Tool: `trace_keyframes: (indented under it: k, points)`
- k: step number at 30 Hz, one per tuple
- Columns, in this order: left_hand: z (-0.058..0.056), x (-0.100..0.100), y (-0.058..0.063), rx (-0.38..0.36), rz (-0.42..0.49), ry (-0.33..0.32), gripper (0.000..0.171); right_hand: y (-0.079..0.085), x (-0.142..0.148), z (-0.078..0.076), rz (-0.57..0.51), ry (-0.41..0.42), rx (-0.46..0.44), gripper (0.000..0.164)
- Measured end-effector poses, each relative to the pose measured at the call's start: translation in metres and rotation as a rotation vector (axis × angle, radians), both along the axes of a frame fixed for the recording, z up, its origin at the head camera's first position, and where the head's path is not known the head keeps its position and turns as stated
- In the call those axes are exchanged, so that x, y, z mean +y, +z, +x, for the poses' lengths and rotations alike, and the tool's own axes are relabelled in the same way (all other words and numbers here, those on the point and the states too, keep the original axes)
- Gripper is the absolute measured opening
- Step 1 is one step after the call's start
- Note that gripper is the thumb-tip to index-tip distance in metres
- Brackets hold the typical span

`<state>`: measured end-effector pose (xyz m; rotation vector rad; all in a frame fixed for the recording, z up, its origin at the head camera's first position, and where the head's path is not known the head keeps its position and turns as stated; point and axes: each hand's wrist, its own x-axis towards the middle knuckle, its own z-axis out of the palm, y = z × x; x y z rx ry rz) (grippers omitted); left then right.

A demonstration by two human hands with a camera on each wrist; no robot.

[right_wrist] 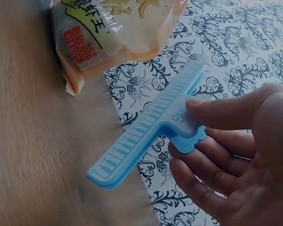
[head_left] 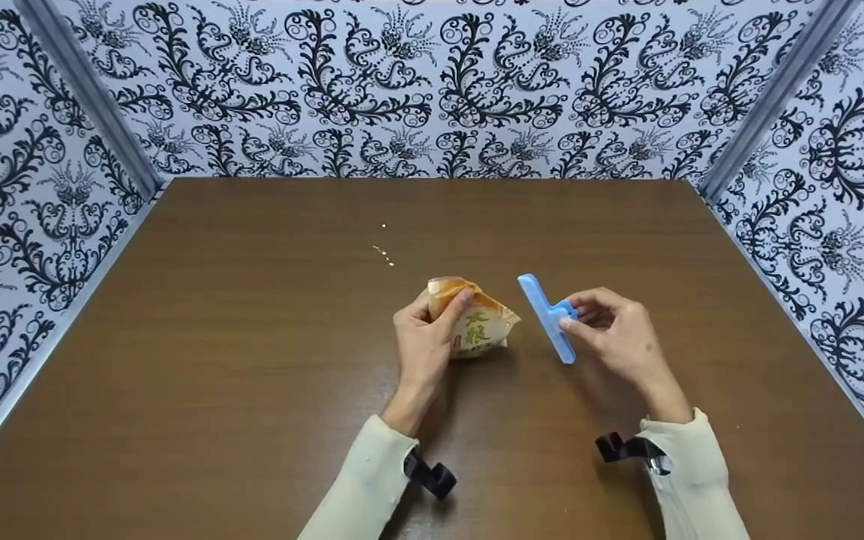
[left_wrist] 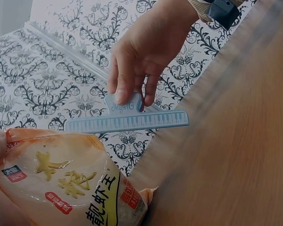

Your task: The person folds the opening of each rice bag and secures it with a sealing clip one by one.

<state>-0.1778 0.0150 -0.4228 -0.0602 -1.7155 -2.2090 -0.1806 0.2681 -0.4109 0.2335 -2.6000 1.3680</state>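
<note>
Above the table (head_left: pixel 237 360), the left hand (head_left: pixel 426 337) grips a bag (head_left: pixel 481 326); at right, the right hand (head_left: pixel 622 336) pinches a blue clip (head_left: pixel 549 320).

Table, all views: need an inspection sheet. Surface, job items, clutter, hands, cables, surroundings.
Surface: brown wood-grain table.
Job items: printed bag and blue clip, held apart; clip not on the bag.
Clutter: small pale specks on the table, beyond the bag.
Hands: left hand grips the bag near its top edge; right hand pinches the clip's handle.
Cables: nothing seen.
Surroundings: black-and-white patterned walls on three sides, grey corner strips.
</note>
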Motion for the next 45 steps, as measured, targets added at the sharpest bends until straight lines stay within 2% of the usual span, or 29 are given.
trace_keyframes:
  k: [9, 15, 24, 35, 45]
  points:
    - [0.001, -0.001, -0.002, -0.005, 0.013, 0.001, 0.015, 0.0, 0.001, -0.001, 0.053, 0.057, -0.011, 0.021]
    - [0.0, 0.0, -0.001, -0.007, 0.017, 0.003, 0.015, 0.002, 0.005, 0.0, 0.073, 0.064, 0.018, 0.018]
    - [0.0, 0.001, -0.001, -0.006, 0.007, -0.006, 0.015, 0.008, 0.01, 0.006, 0.019, 0.088, -0.003, 0.015]
    - [-0.001, 0.001, -0.001, -0.01, 0.007, 0.005, 0.015, 0.007, 0.019, 0.008, 0.015, 0.141, -0.062, 0.014]
    - [-0.001, 0.002, -0.002, 0.004, 0.024, -0.006, 0.015, 0.008, 0.013, 0.008, -0.001, 0.181, -0.055, 0.013]
